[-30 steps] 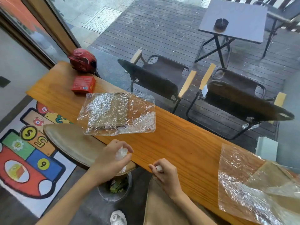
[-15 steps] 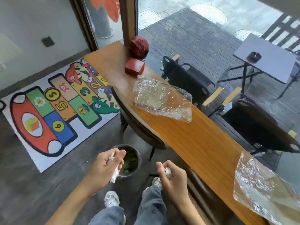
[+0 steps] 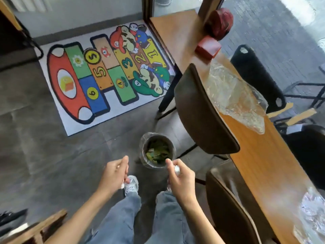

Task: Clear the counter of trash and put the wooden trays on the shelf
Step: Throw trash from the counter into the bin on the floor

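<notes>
The floor mat [image 3: 105, 76] carries hopscotch squares numbered 1, 2, 3, 4, 5 and 6 — plus a "$" coin beside the 5. Nothing else is legible.

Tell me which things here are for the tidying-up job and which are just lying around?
For the job:
- left hand with a white scrap
- right hand with a white scrap
- bin on the floor
- plastic wrap on the counter
- more plastic wrap near the counter's end

Just lying about:
- game rug
- red box
- red helmet
- chairs
</notes>
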